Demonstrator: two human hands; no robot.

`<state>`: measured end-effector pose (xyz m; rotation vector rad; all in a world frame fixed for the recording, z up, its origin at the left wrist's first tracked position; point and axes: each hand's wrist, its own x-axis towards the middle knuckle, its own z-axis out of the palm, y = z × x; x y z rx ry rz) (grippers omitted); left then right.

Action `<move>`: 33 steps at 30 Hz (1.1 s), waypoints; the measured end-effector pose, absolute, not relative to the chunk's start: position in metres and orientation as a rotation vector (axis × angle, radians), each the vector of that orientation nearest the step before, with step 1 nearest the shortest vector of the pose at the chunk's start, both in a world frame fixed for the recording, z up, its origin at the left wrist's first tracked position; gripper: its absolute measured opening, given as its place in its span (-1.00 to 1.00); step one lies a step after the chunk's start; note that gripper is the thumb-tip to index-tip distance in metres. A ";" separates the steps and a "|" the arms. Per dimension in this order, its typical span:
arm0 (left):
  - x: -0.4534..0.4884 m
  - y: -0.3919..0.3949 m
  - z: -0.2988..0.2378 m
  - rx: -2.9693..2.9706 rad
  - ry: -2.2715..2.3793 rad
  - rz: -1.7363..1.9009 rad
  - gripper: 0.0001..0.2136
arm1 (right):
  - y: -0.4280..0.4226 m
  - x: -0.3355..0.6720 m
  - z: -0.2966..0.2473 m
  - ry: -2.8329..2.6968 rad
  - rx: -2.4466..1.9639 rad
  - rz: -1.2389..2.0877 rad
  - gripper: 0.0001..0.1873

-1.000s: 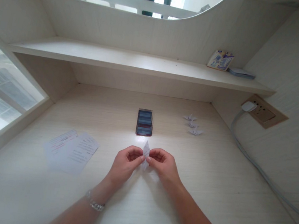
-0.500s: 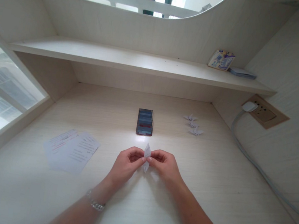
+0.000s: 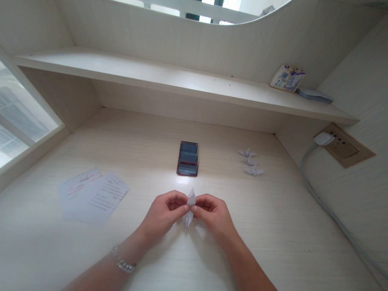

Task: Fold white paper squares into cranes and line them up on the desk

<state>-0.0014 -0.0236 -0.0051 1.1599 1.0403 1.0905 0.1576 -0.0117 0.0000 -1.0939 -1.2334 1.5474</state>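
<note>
A small piece of folded white paper (image 3: 191, 197), narrow and pointed at both ends, stands lengthwise between my hands above the desk. My left hand (image 3: 169, 210) pinches its left side with thumb and fingertips. From the right, my right hand (image 3: 212, 212) pinches it the same way, the two thumbs nearly meeting in the middle. Just beyond the paper lies a phone (image 3: 188, 159) with a blurred screen. Three folded paper cranes (image 3: 250, 162) sit in a row farther back on the right.
Sheets of paper with writing (image 3: 93, 197) lie on the desk at the left. A shelf (image 3: 175, 78) crosses the back, bearing a small colourful packet (image 3: 287, 78) and a flat stack (image 3: 314, 95). On the right, a grey cable (image 3: 339, 223) runs from a wall socket (image 3: 345, 146).
The folded paper has shifted very slightly toward me between my fingers. Both hands keep their pinch in nearly the same place.
</note>
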 end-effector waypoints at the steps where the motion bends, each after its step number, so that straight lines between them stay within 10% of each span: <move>1: -0.001 -0.023 -0.005 1.155 1.039 1.091 -0.86 | -0.012 0.157 0.000 -1.226 -1.100 1.548 -0.83; 33: -0.004 -0.023 -0.003 1.279 1.115 1.074 -0.91 | -0.011 0.158 -0.002 -1.158 -1.195 1.513 -0.86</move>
